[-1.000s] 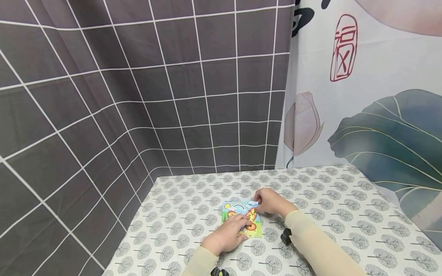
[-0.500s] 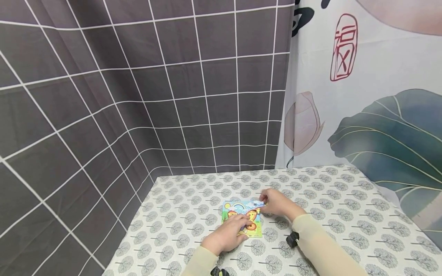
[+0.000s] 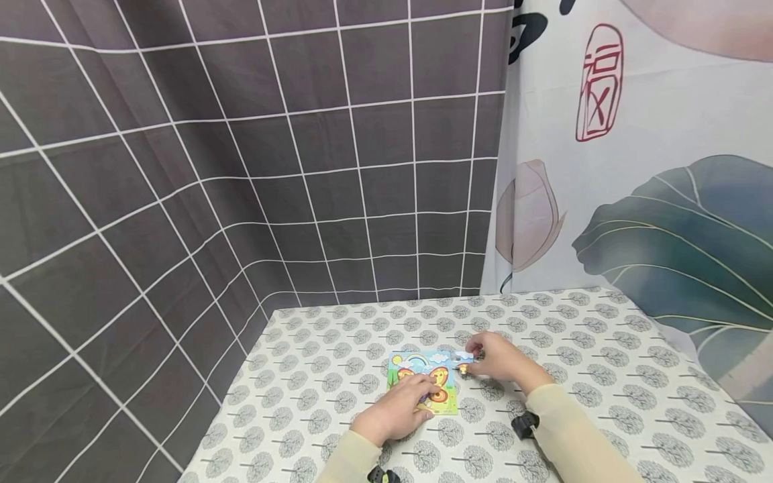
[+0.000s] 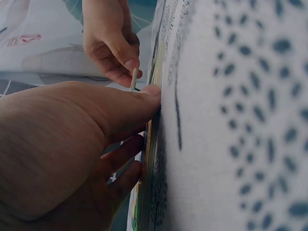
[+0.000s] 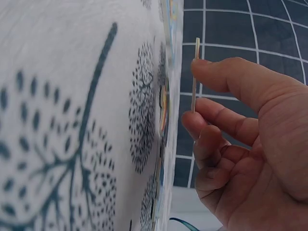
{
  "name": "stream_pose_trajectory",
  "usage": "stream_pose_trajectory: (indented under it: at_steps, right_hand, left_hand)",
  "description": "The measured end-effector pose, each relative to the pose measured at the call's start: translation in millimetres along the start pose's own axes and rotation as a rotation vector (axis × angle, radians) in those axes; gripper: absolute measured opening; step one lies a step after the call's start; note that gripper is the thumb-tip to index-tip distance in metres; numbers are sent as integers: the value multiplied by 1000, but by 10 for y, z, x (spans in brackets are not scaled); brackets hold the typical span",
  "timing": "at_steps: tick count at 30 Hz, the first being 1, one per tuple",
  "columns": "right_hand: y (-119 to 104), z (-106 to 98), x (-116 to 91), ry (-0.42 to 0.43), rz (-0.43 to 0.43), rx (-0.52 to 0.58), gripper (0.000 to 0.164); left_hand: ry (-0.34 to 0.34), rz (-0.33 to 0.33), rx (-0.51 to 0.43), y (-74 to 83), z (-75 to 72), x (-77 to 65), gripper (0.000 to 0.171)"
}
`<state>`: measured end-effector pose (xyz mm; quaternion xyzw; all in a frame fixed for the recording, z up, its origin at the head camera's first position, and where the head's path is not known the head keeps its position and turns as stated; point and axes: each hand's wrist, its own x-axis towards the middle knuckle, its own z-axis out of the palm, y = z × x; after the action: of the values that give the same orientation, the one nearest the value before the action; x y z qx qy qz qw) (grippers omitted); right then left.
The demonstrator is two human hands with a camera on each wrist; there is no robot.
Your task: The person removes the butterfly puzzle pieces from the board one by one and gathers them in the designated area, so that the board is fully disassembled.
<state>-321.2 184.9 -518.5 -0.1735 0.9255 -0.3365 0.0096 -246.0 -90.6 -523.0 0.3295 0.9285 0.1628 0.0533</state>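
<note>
A square, multicoloured jigsaw board printed with an orange butterfly, a rainbow and green grass lies flat on the surface, which is covered by a white cloth with a grey tree print. The board serves as reference for all positions below.

The left hand rests on the near left part of the board. Its fingers lie extended and slightly spread across the printed face; in the left wrist view, the thumb bears on the board's edge.

The right hand is located to the right of the board. Its thumb and index finger pinch a small, thin, flat jigsaw piece printed in blue, white and orange; the remaining fingers are curled. The piece is positioned just beside the board's upper right side, apart from it, and is raised above the surface, as the right wrist view shows.

A dark grey curtain with a white grid hangs beyond the board. A white curtain with leaf motifs hangs beyond it to the right.
</note>
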Motion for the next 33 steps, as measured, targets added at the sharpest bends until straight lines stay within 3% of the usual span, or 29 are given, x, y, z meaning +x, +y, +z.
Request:
stream_pose_trajectory:
  at_steps: [19,33]
  right_hand:
    - [227,-250,-149,20,34,-16,33]
    - [436,-394,-233,15,75,32,41]
  left_hand:
    - [5,-19,-22,-7,24,15,48]
    - [17,-14,-39,-16,33,4,48]
